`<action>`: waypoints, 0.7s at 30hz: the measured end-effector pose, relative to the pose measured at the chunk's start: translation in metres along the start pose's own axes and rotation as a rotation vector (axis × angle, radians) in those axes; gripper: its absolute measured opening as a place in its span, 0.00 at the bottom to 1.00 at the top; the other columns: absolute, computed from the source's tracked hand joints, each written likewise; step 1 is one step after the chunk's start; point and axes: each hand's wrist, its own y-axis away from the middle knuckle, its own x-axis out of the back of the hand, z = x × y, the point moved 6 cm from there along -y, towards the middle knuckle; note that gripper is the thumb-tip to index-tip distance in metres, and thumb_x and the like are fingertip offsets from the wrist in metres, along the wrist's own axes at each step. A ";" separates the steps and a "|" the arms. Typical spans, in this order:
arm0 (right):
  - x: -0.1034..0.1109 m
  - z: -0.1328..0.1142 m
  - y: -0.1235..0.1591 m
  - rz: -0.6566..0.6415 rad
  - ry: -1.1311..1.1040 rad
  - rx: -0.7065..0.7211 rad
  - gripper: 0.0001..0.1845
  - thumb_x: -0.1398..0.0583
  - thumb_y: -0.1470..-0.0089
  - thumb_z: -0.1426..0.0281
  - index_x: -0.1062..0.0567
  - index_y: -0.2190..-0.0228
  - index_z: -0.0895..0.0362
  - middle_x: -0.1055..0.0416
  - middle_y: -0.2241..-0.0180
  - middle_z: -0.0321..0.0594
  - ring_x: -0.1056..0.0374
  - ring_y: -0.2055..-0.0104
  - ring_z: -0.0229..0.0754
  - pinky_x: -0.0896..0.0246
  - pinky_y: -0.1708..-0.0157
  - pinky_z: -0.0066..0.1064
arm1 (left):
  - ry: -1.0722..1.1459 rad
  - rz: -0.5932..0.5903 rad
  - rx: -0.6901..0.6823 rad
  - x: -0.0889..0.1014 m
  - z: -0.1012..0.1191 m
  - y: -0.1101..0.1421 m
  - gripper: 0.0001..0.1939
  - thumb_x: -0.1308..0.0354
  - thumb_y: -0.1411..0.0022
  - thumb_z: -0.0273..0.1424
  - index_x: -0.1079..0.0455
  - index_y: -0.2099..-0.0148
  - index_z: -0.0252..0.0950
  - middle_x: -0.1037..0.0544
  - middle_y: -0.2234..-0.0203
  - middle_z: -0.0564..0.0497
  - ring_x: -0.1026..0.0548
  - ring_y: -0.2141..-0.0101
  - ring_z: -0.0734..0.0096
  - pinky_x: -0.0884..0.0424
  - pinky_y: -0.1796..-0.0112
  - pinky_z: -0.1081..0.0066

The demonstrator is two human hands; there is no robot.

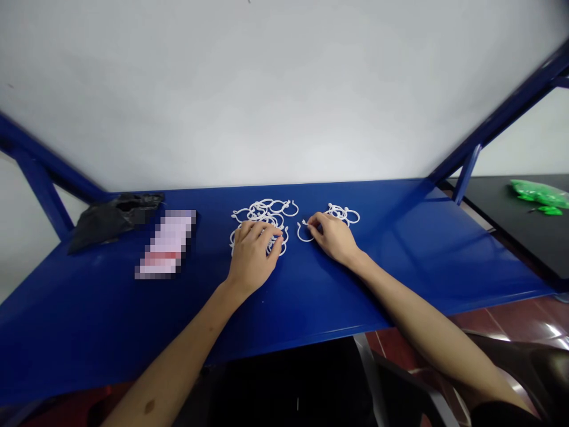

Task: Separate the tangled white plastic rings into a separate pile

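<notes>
1 white, open plastic ring (306, 241) is pinched in the right hand (332, 237), just beside a smaller white ring cluster (342, 212). Apart from it, the left hand (254, 252) rests loosely spread on a larger white ring pile (265, 214), nearer the far edge of the blue worktop (311, 296).

A crumpled black plastic bag (104, 222) lies by a blurry pink rectangle (168, 240). Green plastic (540, 193) sits on a black table (500, 219).
</notes>
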 end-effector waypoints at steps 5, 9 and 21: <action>0.000 0.000 0.001 -0.004 -0.019 0.007 0.03 0.41 0.37 0.71 0.26 0.61 0.54 0.23 0.63 0.39 0.28 0.64 0.42 0.39 0.65 0.31 | -0.004 -0.005 -0.002 0.000 0.000 0.000 0.03 0.43 0.33 0.30 0.28 0.60 0.42 0.20 0.61 0.51 0.30 0.56 0.57 0.35 0.55 0.56; 0.000 0.001 0.001 0.006 -0.040 0.023 0.04 0.41 0.37 0.70 0.26 0.61 0.54 0.23 0.63 0.39 0.28 0.64 0.41 0.38 0.65 0.31 | -0.006 0.006 0.001 0.001 0.000 0.000 0.03 0.42 0.33 0.30 0.28 0.60 0.42 0.20 0.62 0.51 0.30 0.57 0.57 0.35 0.56 0.56; -0.002 0.003 0.000 0.034 -0.106 0.065 0.03 0.41 0.38 0.71 0.26 0.62 0.54 0.23 0.63 0.39 0.28 0.64 0.41 0.36 0.63 0.33 | -0.001 0.011 0.004 0.001 0.000 -0.001 0.03 0.43 0.33 0.29 0.27 0.60 0.42 0.20 0.62 0.51 0.30 0.57 0.57 0.36 0.56 0.57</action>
